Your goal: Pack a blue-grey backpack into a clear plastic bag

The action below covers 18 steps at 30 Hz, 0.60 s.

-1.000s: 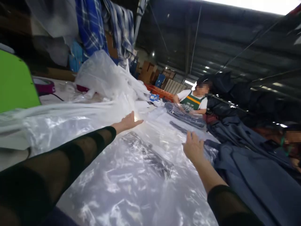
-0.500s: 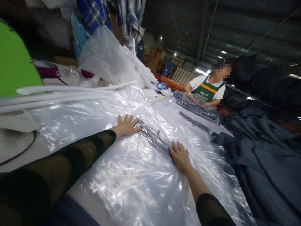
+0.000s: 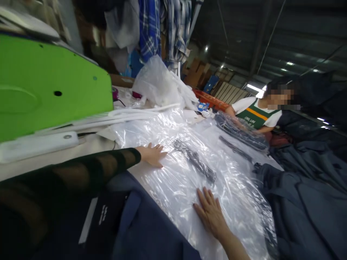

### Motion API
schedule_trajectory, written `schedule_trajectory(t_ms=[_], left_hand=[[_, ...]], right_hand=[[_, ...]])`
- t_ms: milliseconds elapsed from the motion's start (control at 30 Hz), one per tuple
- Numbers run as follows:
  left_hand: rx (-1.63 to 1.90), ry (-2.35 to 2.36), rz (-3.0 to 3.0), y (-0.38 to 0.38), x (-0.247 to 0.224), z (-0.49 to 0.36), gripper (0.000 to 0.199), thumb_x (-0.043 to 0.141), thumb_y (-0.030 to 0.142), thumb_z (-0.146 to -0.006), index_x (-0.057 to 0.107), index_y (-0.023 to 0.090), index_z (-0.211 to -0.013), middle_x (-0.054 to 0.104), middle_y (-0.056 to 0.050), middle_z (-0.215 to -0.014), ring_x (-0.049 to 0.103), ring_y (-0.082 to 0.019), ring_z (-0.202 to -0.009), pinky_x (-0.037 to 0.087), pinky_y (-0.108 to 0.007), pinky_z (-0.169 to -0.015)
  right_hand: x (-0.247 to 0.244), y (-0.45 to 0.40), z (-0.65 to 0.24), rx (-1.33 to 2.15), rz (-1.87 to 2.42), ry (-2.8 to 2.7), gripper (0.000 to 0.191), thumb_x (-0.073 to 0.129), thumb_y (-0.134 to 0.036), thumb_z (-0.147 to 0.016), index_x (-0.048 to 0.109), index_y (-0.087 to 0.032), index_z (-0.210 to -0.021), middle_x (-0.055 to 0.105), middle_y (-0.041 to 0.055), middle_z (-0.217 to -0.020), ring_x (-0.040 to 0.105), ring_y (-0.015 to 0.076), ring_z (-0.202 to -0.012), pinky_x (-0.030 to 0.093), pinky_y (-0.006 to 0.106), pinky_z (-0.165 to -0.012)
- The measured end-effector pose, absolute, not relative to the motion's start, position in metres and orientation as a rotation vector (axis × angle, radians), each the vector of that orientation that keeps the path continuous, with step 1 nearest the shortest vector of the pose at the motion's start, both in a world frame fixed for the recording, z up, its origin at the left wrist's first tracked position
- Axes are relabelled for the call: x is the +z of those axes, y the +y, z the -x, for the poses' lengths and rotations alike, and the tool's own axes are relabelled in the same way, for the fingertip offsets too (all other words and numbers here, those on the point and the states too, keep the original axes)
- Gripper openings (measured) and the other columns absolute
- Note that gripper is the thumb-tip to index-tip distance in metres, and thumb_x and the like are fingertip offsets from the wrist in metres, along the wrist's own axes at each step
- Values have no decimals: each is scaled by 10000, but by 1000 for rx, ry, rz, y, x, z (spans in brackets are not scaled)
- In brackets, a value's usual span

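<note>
A large sheet of clear plastic film [image 3: 173, 184] lies wrinkled and shiny over the white table. My left hand [image 3: 152, 155] rests flat on its left part with fingers spread. Lower right, my right hand [image 3: 210, 209] presses on the plastic, fingers stretched out. Between and beyond my hands, a dark folded strip [image 3: 196, 160] shows under or within the plastic; its exact kind is unclear. Neither hand grips anything. Farther back lies a second dark narrow strip [image 3: 235, 148].
A co-worker [image 3: 257, 112] in a green apron stands across the table, hands at a plastic-wrapped dark bundle [image 3: 241, 130]. Dark cloth [image 3: 306, 195] is heaped at right. A green machine panel [image 3: 54, 86] and white foam-like strips [image 3: 130, 115] occupy the left side.
My hands have come off the dark strip's ends and moved nearer to me on the plastic. The view has turned left, showing more of the green machine.
</note>
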State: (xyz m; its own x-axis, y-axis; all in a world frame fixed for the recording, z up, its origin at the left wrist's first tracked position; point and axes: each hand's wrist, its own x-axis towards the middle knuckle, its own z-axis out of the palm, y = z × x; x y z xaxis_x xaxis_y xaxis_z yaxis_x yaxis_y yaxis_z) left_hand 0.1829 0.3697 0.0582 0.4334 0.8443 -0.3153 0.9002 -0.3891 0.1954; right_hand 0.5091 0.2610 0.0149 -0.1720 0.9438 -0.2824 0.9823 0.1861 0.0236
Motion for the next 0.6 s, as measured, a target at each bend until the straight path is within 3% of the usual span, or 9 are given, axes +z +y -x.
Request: schedule_trajectory(t_ms=[100,200,300,433,500,600], left_hand=[[-160,1505,-2395,351,91,-178,684,565,377,-858,305,201,-1465,204,-185,-1543,116,-340,-1437,136,-571,-1111],[-105,1504,-2402,320,123,-164,556,515,408,-883,433,191,-1388,412,-165,-1451,333,-304,-1363,285,-440,-1081],[-62,1522,-2386,279,143,-154,567,517,461,-871,477,149,-1343,507,-182,-1361,485,-311,-1239,378,-393,-1007],[-37,1439,-2431,216,139,-151,530,634,449,-802,546,224,-1274,522,-135,-1361,459,-312,-1266,336,-460,-1052],[-38,1429,-2448,188,124,-149,471,673,385,-786,591,227,-1222,522,-152,-1358,426,-340,-1295,286,-551,-1067],[24,1487,-2455,156,106,-141,472,625,289,-841,535,209,-1297,441,-199,-1419,352,-384,-1342,206,-690,-1037]], right_hand=[[35,250,-511,-283,-2010,2268,538,381,-403,-946,384,-157,-1424,252,129,-1524,180,284,-1415,181,531,-1148],[56,216,-505,-578,-2060,2384,570,317,-469,-928,515,-120,-1333,450,138,-1419,373,253,-1346,281,449,-1135],[77,168,-488,-718,-2032,2480,645,278,-553,-901,547,-128,-1306,495,130,-1382,434,252,-1306,311,438,-1125],[97,104,-451,-390,-1933,2505,550,319,-464,-930,478,-176,-1371,388,93,-1466,340,257,-1365,237,506,-1146],[98,78,-431,-244,-1800,2466,495,349,-430,-950,461,-217,-1383,362,61,-1481,258,271,-1399,171,557,-1152],[96,51,-407,-121,-1686,2426,473,350,-439,-973,440,-243,-1393,360,39,-1484,189,290,-1417,147,591,-1143]])
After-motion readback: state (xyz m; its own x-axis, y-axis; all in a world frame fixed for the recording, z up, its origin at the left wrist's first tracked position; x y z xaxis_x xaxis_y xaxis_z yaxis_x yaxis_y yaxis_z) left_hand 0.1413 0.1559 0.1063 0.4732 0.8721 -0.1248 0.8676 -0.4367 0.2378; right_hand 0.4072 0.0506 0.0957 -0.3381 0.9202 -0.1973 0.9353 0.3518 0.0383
